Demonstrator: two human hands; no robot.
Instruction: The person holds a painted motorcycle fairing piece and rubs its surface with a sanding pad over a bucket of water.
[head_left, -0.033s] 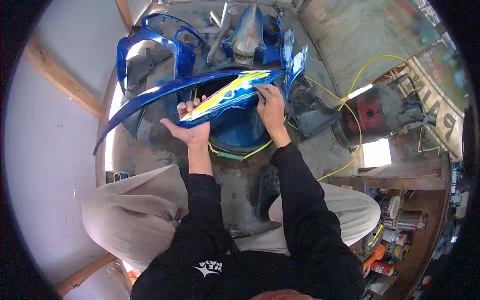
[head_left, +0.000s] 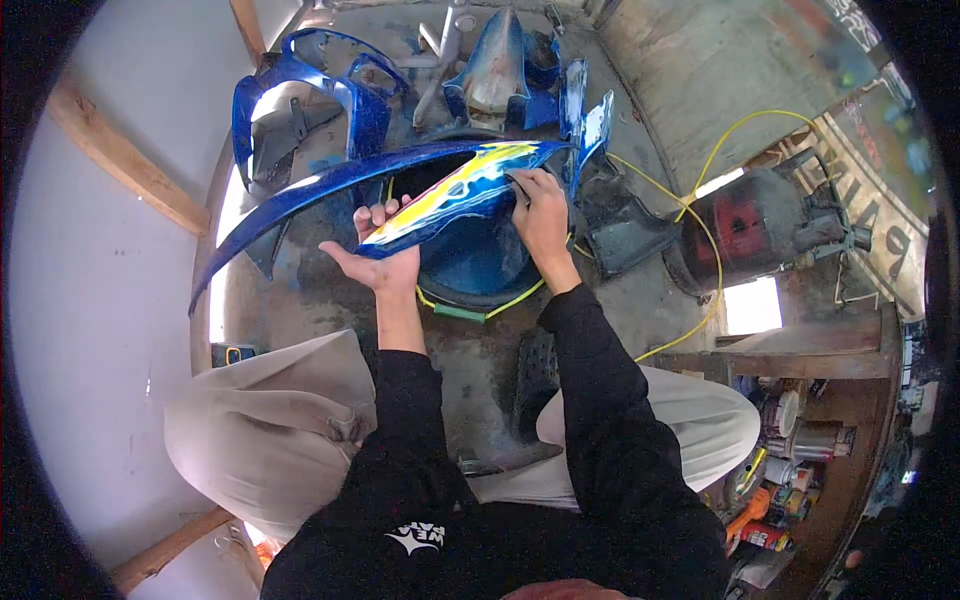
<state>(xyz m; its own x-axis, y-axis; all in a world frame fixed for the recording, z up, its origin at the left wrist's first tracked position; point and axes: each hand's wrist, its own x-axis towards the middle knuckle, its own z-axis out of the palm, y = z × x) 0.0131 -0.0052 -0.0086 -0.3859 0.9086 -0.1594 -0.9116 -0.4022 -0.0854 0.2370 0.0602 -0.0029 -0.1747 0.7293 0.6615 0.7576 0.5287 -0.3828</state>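
Note:
A long curved blue motorcycle body panel (head_left: 452, 200), with yellow, white and dark red graphics, is held tilted over a round tub. My left hand (head_left: 385, 250) supports its lower end, palm up, with the thumb out to the left and the fingers curled behind its edge. Against the upper right part of the panel, my right hand (head_left: 542, 210) presses with bent, closed fingers. Something small and dark shows at those fingertips, too hidden to name. The dark tub (head_left: 490, 300) stands below with bluish liquid inside and a green-gripped handle (head_left: 460, 312) along its near side.
Blue fairing pieces (head_left: 370, 115) and a blue front piece (head_left: 490, 75) lie on the floor ahead. At the right are a black plastic part (head_left: 630, 230), a dark red tank (head_left: 740, 230) and a looping yellow hose (head_left: 718, 260). Cans fill a wooden shelf (head_left: 845, 365).
The panel's long left end has dipped very slightly. Both hands keep almost the same places on it.

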